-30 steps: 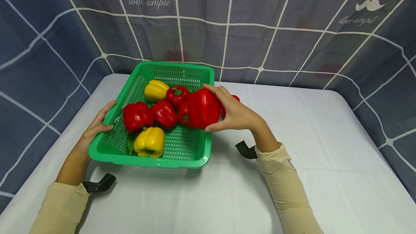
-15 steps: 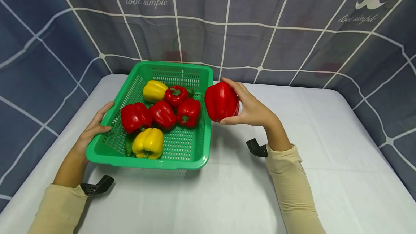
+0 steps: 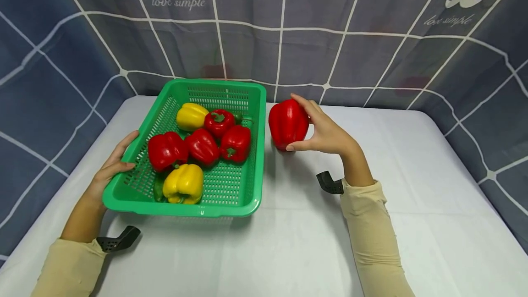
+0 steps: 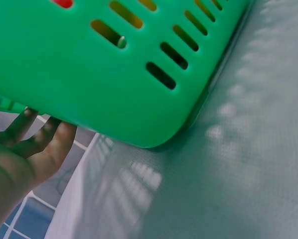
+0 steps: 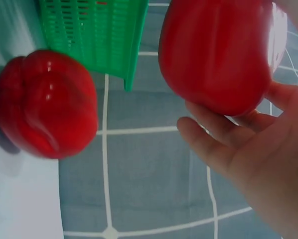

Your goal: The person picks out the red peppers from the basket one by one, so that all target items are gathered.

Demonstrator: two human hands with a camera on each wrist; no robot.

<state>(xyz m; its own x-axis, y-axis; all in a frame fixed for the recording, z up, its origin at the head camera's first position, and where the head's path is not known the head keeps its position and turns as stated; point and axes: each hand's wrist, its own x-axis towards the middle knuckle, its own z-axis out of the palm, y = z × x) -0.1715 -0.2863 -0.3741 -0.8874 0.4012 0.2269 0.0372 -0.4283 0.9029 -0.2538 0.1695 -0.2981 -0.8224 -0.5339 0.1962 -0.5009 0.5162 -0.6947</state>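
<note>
My right hand (image 3: pixel 326 134) holds a large red bell pepper (image 3: pixel 288 123) to the right of the basket, thumb at its near side and fingers at its far side. In the right wrist view a second red bell pepper (image 5: pixel 47 104) sits on the table below the held one; from the head it is almost wholly hidden. My left hand (image 3: pixel 108 171) grips the left rim of a green plastic basket (image 3: pixel 185 210), its fingers (image 4: pixel 59 142) at the rim's edge. Inside lie several red bell peppers (image 3: pixel 203 146), a yellow bell pepper (image 3: pixel 184 183) in front and another yellow one (image 3: pixel 192 117) behind.
Partly hidden green vegetables (image 3: pixel 159 187) lie beside the peppers in the basket. A white cloth (image 3: pixel 305 242) covers the table. Dark grey-blue curtain (image 3: pixel 247 49) with white grid lines stands along the back and both sides.
My right hand has carried the red bell pepper rightward from over the basket's right rim to beside the basket. My left hand stays at the rim; the whole head view has shifted slightly.
</note>
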